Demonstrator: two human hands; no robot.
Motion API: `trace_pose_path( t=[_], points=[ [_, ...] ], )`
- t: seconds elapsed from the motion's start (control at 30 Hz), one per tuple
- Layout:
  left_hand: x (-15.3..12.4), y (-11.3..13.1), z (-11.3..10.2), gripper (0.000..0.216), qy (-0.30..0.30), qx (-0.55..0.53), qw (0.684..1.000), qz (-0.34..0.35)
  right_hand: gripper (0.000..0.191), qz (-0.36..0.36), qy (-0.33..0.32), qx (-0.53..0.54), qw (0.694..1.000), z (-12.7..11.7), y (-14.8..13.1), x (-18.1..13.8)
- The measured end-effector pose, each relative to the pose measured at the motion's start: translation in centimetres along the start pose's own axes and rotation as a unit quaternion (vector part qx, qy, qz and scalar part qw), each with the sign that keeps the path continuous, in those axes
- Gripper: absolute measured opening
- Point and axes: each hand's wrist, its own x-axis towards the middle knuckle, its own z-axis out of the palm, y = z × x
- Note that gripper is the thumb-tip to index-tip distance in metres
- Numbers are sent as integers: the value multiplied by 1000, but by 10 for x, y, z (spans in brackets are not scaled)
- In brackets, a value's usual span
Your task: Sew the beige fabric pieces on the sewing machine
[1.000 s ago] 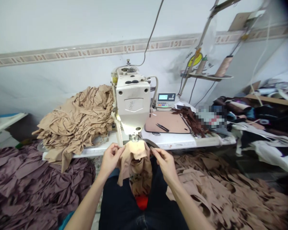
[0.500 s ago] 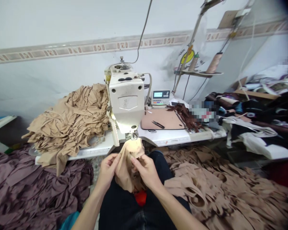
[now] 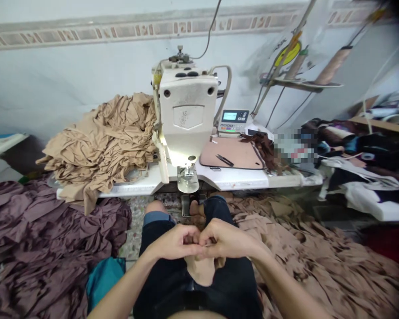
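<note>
Over my lap, my left hand (image 3: 182,241) and my right hand (image 3: 224,239) meet with their fingertips pinched together. Both grip the upper edge of a small beige piece of fabric (image 3: 202,271), which hangs below them above my dark shorts. My fingers cover its top part. Beyond my hands stands a white sewing machine (image 3: 189,115), its lamp lit. The rounded metal sewing arm (image 3: 188,182) under its needle is bare, apart from the cloth.
Beige fabric (image 3: 109,141) is heaped on the table left of the machine. Small black snips (image 3: 224,160) lie on a pink mat (image 3: 246,150) beside a control panel (image 3: 232,122). Purple fabric (image 3: 46,248) lies low on the left, brown fabric (image 3: 319,257) on the right. Thread cones (image 3: 334,65) stand above.
Both hands have come back from the machine to my lap, bringing the beige fabric off the sewing arm. They have moved together. The view has tilted down.
</note>
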Motion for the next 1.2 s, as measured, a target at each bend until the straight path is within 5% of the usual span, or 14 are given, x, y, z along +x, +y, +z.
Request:
trace_pose_path(
  t=[0.07, 0.27, 0.4, 0.57, 0.7, 0.97, 1.2],
  points=[
    [-1, -3, 2, 38, -2, -27, 1000, -13, 34, 20, 24, 14, 999, -4, 6, -3],
    [-12, -2, -18, 40, 167, -41, 985, 7, 39, 24, 201, 88, 975, -3, 20, -1],
    [-12, 6, -29, 44, 223, -30, 973, 42, 44, 24, 279, 103, 955, 0, 14, 10],
    [-8, 18, -40, 29, 261, 109, 954, 102, 43, -21, 337, -9, 941, -2, -9, 15],
    [0, 28, -47, 29, 286, 97, 946, 118, 35, -60, 397, -61, 914, -8, -17, 23],
    [26, 40, -56, 39, 368, -33, 928, 52, 35, -1, 422, 95, 902, -29, 5, 50],
    [43, 58, -60, 40, 407, -96, 906, 61, 42, -8, 466, 116, 877, -38, 18, 60]
  ],
)
